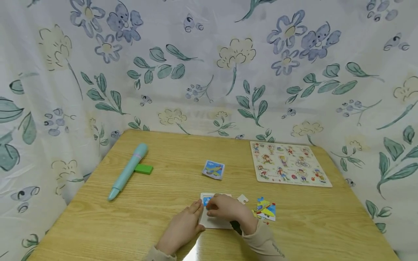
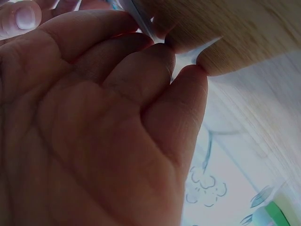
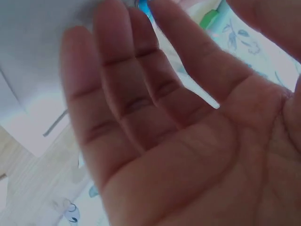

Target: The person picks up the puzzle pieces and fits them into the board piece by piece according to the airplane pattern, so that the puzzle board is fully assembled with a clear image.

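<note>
A: What lies around you at the table?

B: From left, a long turquoise pen-shaped object (image 1: 128, 172) lies slanted, a bright green rectangular block (image 1: 144, 169) against its side; ahead of your hands sits a small square card printed with an airplane (image 1: 213, 169), and at far right a pale board of cartoon children (image 1: 290, 165)

A: What stands in your way?

B: Your right hand (image 1: 228, 209) covers much of the flat white puzzle tray (image 1: 215, 223) directly before you; your right wrist rises beside the yellow-and-blue airplane pieces (image 1: 267, 208), loose to the tray's right near one pale puzzle piece (image 1: 242, 198)

A: And your grip?

B: Your left hand (image 1: 177, 228) is unclenched, fingers along the tray's left edge; your right fingers bend at a small blue puzzle piece (image 1: 206, 201) in the tray's far left corner, though I cannot tell whether they pinch it

A: The setting?

B: You work at a light wood-grain table (image 1: 176, 159), a white curtain with blue and cream flowers (image 1: 202, 72) enclosing its back and sides
</note>
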{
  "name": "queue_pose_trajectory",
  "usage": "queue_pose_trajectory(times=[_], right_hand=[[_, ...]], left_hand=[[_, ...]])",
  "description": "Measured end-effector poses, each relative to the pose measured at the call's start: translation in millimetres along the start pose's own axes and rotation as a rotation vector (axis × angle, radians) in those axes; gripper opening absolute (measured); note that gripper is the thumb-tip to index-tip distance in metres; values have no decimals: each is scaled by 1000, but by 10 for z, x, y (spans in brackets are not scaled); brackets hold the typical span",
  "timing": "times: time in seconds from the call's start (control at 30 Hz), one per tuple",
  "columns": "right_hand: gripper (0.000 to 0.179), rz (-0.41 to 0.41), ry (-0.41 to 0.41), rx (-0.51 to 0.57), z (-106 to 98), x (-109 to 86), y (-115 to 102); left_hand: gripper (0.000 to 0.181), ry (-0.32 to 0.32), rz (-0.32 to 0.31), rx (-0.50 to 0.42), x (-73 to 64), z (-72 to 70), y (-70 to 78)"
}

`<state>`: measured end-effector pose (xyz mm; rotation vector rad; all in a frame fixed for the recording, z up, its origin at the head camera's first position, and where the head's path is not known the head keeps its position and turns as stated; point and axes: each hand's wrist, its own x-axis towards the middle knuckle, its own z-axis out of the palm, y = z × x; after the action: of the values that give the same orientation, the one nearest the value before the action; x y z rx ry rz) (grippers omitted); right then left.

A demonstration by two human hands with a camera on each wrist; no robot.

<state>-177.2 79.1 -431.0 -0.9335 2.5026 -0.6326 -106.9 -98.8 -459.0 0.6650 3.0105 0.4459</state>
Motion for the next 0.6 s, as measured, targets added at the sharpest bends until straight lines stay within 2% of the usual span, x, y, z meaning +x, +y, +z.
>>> queue_pose_trajectory(times=[0.4,0.6], right_hand=[[27,-53,31,181,33,-10,31],[23,-17,154,252,37,-20,121]], left_hand=[[63,13,16,7,7,-2,-5],[65,8,5,-1,16,24,3]])
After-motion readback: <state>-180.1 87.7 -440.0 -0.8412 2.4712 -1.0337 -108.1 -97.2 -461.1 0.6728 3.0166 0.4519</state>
